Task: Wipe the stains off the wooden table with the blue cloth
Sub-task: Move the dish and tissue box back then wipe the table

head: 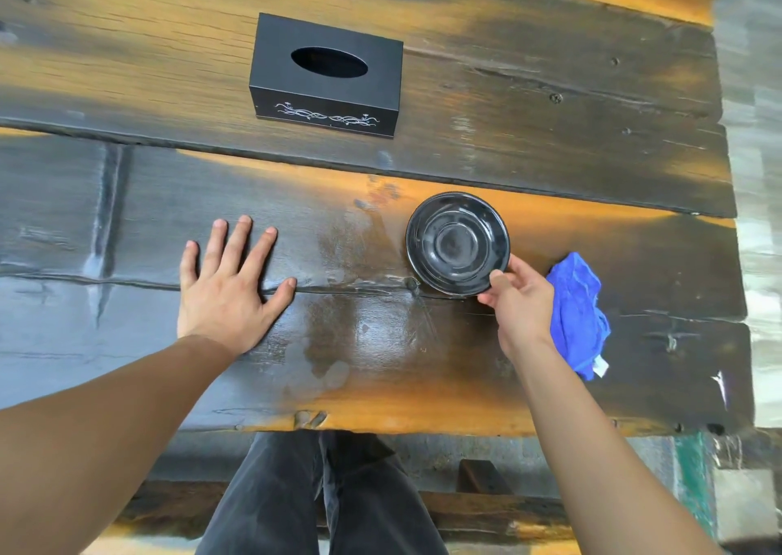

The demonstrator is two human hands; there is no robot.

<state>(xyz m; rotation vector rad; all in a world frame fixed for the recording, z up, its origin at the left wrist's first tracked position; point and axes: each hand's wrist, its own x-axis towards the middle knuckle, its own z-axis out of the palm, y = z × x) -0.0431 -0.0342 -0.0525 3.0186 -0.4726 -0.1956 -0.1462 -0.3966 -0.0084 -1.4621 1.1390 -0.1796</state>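
We note the blue cloth (577, 313) crumpled on the wooden table (592, 139), long axis near-to-far, just right of our right hand (518, 300). That hand pinches the near rim of a black saucer (458, 243). Our left hand (228, 283) lies flat, fingers spread, beside a wet patch (372, 326).

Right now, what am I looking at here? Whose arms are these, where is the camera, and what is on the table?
There is no machine: a person wears a camera on the head, looking down at their own arms. The left hand rests flat and open on the dark wooden plank table. The right hand grips the rim of a round black glossy dish with thumb and fingers. A crumpled blue cloth lies just right of that hand, not held. A black rectangular tissue box stands farther back. A wet-looking patch shines between the hands.
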